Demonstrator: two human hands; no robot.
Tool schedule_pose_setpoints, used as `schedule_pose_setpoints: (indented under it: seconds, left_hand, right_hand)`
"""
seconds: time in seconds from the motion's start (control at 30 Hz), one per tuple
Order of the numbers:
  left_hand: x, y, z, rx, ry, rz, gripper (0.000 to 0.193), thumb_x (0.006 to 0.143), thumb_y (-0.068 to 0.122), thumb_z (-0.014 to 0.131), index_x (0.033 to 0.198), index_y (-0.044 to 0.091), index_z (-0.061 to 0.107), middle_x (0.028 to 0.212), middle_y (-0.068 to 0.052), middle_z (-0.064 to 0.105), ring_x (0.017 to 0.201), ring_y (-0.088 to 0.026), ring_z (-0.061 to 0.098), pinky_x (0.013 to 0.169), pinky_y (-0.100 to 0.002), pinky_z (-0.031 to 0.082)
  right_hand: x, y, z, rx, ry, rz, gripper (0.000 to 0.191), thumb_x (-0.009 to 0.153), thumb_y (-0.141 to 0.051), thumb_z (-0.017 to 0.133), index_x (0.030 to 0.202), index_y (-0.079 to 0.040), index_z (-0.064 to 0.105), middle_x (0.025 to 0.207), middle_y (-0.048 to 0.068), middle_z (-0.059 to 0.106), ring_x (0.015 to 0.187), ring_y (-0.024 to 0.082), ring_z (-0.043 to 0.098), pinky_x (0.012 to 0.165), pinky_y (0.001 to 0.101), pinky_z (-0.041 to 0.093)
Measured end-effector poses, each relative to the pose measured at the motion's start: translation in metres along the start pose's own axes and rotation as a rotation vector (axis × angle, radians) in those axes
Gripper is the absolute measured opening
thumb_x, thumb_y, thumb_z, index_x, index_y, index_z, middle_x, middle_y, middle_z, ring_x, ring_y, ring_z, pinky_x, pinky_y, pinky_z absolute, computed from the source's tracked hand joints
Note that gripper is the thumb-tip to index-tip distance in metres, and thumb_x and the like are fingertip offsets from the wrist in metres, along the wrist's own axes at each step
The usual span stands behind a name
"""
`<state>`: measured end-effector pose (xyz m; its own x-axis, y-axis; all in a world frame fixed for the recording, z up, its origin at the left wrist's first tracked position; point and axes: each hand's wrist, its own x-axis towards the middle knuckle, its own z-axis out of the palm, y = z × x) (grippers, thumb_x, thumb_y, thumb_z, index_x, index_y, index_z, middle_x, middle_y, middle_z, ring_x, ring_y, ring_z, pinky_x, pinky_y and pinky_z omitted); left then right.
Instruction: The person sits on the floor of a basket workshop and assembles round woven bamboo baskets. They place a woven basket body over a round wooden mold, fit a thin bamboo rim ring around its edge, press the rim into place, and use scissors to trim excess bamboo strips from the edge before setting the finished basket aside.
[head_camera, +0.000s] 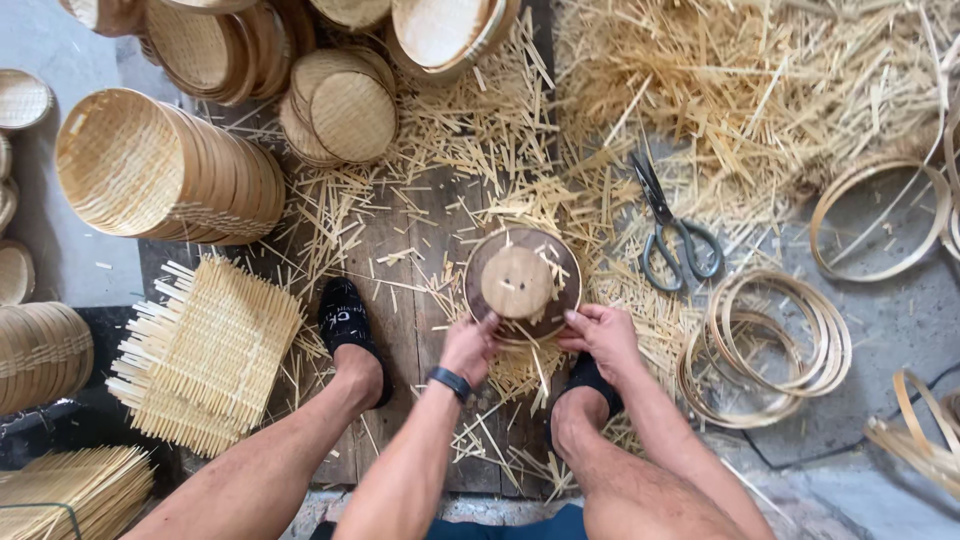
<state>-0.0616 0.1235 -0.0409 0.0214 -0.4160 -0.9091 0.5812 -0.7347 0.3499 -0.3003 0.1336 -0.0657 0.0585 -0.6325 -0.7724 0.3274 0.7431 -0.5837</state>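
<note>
I saw my left hand and my right hand both gripping the near rim of a round wood mold. The fingers of each hand were curled over its edge, and the thumbs pointed in toward each other. The mold sat on the plank floor, just past my fingertips and between my two feet. A smaller wood disc sat on its top. Woven straw seemed to be squashed under it, with loose ends poking out around my fingers.

I judged the mold was hard, stiff and a bit heavy. It would not bend or break, and the rim was the best place to hold it. The straw under it looked light and thin, and it could snap or slip out.

Scissors lay past my right fingers, near them. Thin hoops lay to the right of that hand. A flat woven mat lay well off to the left of my left fingers, and stacked baskets lay beyond that.

I saw no boxes, labels or signs.
</note>
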Motion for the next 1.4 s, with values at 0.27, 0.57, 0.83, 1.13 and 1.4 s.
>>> schedule_pose_setpoints:
  seconds: [0.27,0.57,0.83,1.13,1.4]
  left_hand:
    - [0.009,-0.018,0.012,0.089,0.160,0.164,0.018,0.091,0.003,0.074,0.108,-0.001,0.071,0.097,-0.013,0.074,0.078,-0.024,0.071,0.061,-0.040,0.061]
    - [-0.021,0.073,-0.004,0.991,-0.036,0.446,0.037,0.087,0.022,0.075,0.118,0.002,0.073,0.094,-0.014,0.078,0.078,-0.022,0.075,0.065,-0.034,0.062]
    - [-0.056,0.050,0.055,0.616,-0.161,1.180,0.044,0.109,0.041,0.058,0.137,0.008,0.065,0.119,-0.017,0.075,0.105,-0.023,0.073,0.089,-0.034,0.058]
    - [0.018,0.090,0.028,0.813,0.100,1.000,0.058,0.105,0.057,0.045,0.102,0.012,0.081,0.082,-0.012,0.070,0.075,-0.018,0.067,0.069,-0.036,0.054]
    - [0.040,0.136,0.008,1.124,0.507,1.251,0.068,0.109,0.066,0.051,0.109,0.000,0.066,0.102,-0.015,0.067,0.096,-0.031,0.061,0.081,-0.046,0.049]
  right_hand:
    - [0.021,0.017,0.021,-0.219,0.241,-0.076,0.017,0.095,-0.004,0.069,0.088,0.011,0.064,0.082,0.016,0.068,0.067,0.027,0.072,0.057,0.0405,0.064]
    - [-0.010,-0.039,0.032,-0.318,-0.020,-0.367,0.088,0.085,-0.030,0.079,0.151,0.001,0.031,0.135,0.016,0.053,0.116,0.023,0.062,0.085,0.0381,0.063]
    - [-0.023,-0.076,0.086,-0.205,-0.062,-0.191,0.087,0.066,-0.039,0.086,0.128,0.002,0.042,0.114,0.017,0.057,0.096,0.026,0.065,0.079,0.0434,0.060]
    - [-0.039,-0.089,0.052,0.051,-0.397,-0.170,0.075,0.074,-0.030,0.069,0.139,-0.005,0.041,0.115,0.011,0.060,0.100,0.023,0.065,0.091,0.0421,0.056]
    - [-0.049,-0.063,-0.019,0.477,-0.417,-0.241,0.061,0.087,-0.028,0.062,0.140,0.001,0.054,0.126,0.017,0.068,0.117,0.033,0.064,0.104,0.0502,0.049]
